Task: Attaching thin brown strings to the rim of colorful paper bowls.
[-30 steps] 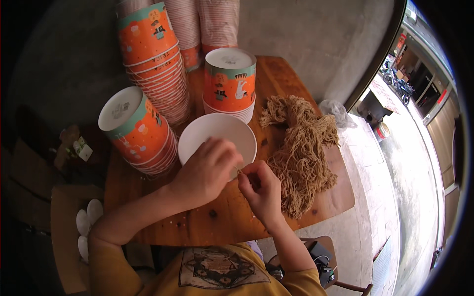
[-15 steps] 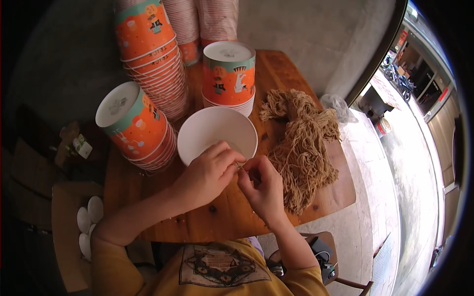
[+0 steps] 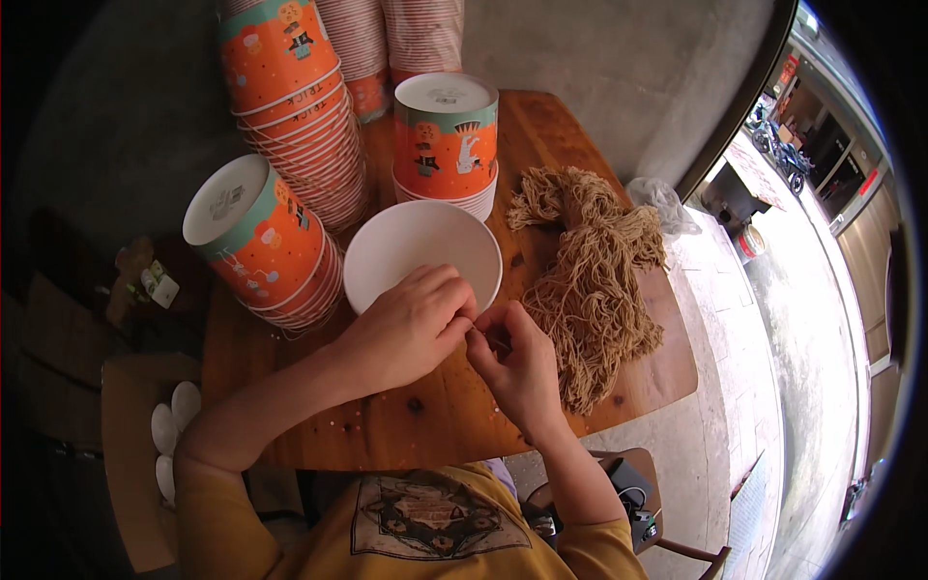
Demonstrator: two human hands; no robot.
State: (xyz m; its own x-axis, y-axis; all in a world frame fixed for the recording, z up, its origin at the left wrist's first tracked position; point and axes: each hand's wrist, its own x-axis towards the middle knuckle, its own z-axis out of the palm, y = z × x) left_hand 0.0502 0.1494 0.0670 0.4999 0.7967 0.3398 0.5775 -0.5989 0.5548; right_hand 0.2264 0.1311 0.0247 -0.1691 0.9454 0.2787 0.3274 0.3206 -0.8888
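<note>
In front of me a white-lined paper bucket (image 3: 416, 242) stands with its mouth tilted toward me. Over its near rim, my left hand (image 3: 420, 324) is closed, thumb and fingertips pinched together. My right hand (image 3: 517, 362) meets it there, fingers curled in a pinch as well. Between the fingertips a short bit of thin string (image 3: 474, 329) seems to be held; the fingers hide most of it. To the right of the bucket lies a loose bundle of tan string (image 3: 599, 290).
Upside-down stacks of orange paper buckets stand at the left (image 3: 261, 242), behind it (image 3: 290, 97) and beyond the bucket (image 3: 447, 145). A crumpled clear plastic bag (image 3: 662, 205) lies at the wooden table's (image 3: 387, 435) right edge. A cardboard box (image 3: 135, 416) with white discs sits lower left.
My fingertips have drawn closer together at the bucket's rim, covering more of what they pinch. The view has shifted slightly; the buckets and the string bundle keep their places.
</note>
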